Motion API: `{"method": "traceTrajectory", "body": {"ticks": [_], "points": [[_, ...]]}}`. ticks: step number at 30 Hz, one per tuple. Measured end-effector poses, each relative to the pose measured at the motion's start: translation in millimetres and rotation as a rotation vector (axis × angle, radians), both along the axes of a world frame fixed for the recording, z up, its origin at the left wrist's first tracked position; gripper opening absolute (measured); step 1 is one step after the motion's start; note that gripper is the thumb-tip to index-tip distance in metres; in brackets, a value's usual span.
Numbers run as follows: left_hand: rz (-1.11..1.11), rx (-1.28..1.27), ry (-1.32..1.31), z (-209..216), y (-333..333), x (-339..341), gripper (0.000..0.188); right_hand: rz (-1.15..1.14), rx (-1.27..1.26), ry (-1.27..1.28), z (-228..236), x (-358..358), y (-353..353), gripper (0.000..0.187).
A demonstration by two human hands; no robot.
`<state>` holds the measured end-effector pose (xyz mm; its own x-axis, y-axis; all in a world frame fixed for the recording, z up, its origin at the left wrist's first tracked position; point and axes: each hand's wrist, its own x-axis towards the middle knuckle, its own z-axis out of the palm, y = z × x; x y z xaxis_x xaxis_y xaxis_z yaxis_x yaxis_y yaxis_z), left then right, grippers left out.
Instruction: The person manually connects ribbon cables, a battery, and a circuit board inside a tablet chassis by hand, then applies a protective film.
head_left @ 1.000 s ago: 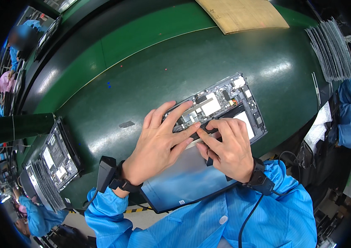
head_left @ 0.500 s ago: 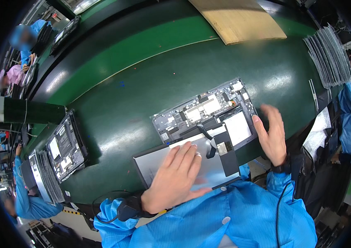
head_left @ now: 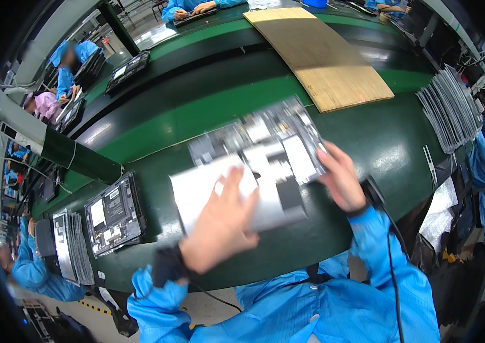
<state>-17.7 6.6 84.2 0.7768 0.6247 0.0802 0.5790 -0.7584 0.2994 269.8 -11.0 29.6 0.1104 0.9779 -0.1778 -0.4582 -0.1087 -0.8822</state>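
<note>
Laptop base (head_left: 261, 130) with open electronics is at the centre of the view, turned a little so that its right short edge looks to 4 o'clock. Between 6 and 7 o'clock from it is a silver panel (head_left: 269, 200) with a black patch (head_left: 291, 194); the panel's far edge meets or covers the near part of the base, and blur does not show which. Both are above the green bench (head_left: 368, 134); I cannot tell whether they touch it.

Left hand (head_left: 222, 214) is blurred over the panel, its fingers spread apart and pointing to 1 o'clock, closed around nothing. If the palm presses on the panel, I cannot tell. Right hand (head_left: 342, 180) is at the base's right edge, at 4 o'clock, with the thumb near this edge and the fingers partly bent; whether they grip it, I cannot tell.

From the centre of the view, 1 wooden board (head_left: 319, 63) lies at 1 o'clock, a stack of grey sheets (head_left: 450, 108) stands at 2 o'clock, and tweezers (head_left: 429, 164) lie at 3 o'clock. At 8 o'clock there is a second opened base (head_left: 115, 214), and just beyond it 1 row of thin panels (head_left: 71, 246). Between 11 and 12 o'clock, 2 hands of a co-worker (head_left: 191, 10) are at another bench.
</note>
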Motion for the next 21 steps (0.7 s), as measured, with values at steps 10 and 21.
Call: {"method": "traceTrajectory", "body": {"ticks": [10, 21], "points": [[0.347, 0.077, 0.020, -43.8, 224.8, -40.9, 0.066, -0.065, -0.005, 0.057, -66.9, -78.8, 301.7, 0.035], [0.466, 0.018, 0.236, -48.0, 237.6, -41.7, 0.062, -0.320, 0.413, -0.759, 108.2, 53.9, 17.7, 0.056]]}}
